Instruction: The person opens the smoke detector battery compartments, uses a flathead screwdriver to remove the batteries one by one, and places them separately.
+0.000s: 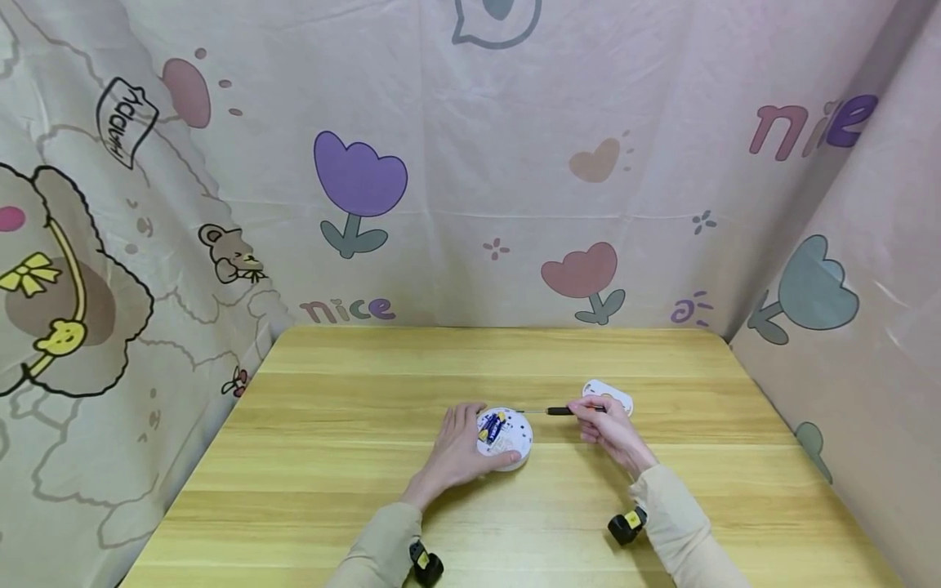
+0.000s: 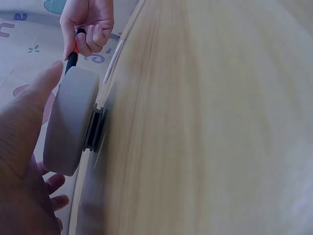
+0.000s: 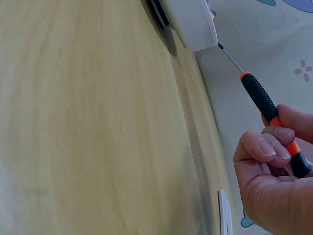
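Note:
My left hand (image 1: 457,447) grips a round white device (image 1: 518,442) by its left side, thumb along its near rim. On the device's upward face lie blue-and-yellow batteries (image 1: 491,427) and several small dark holes. In the left wrist view a dark ribbed part (image 2: 93,128) sits under the white casing (image 2: 71,120). From the right, my right hand (image 1: 612,426) holds a black-and-orange screwdriver (image 3: 259,95) by its handle, nearly level. Its thin shaft points left, and the tip is at the device's far rim; whether it touches is hard to tell.
A white rounded plate (image 1: 601,389) with holes lies on the wooden table (image 1: 353,384), just behind my right hand. Patterned cloth (image 1: 456,163) hangs behind the table and on both sides. Black wrist cameras (image 1: 626,527) are strapped at my sleeves.

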### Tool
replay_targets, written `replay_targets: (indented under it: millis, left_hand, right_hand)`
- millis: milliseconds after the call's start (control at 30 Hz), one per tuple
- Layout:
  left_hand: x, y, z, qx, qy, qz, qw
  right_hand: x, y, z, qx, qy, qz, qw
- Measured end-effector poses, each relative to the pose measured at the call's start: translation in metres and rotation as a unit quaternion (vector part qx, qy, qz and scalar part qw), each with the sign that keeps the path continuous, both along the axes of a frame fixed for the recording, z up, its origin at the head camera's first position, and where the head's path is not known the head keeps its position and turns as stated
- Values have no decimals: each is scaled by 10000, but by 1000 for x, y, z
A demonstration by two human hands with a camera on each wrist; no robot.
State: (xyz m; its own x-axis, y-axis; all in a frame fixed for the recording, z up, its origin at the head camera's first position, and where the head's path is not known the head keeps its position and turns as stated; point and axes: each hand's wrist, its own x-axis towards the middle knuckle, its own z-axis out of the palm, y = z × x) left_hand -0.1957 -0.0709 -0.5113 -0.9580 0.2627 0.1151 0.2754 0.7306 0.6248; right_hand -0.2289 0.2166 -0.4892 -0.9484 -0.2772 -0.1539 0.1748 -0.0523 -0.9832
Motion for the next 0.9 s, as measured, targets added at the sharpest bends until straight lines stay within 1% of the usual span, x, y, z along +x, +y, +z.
replay_targets:
  millis: [167, 433, 567, 667, 900]
  left_hand:
    - [1, 0, 1, -5, 123, -81, 9999]
    - [1, -3, 7, -110, 179, -280, 9994]
    - [1, -5, 8, -121, 115, -386, 9991]
    - [0, -5, 7, -89, 71, -407, 9991]
    - [0, -7, 8, 115, -13, -541, 9985]
  right_hand:
    - [2, 1, 1, 21, -34, -175, 9998]
    - [2, 3, -1, -111, -33, -346, 9993]
    - [2, 4, -3, -107, -46, -392, 9992]
    - [3, 4, -3, -95, -51, -467, 9989]
    - [4, 6, -4, -99, -37, -569, 9983]
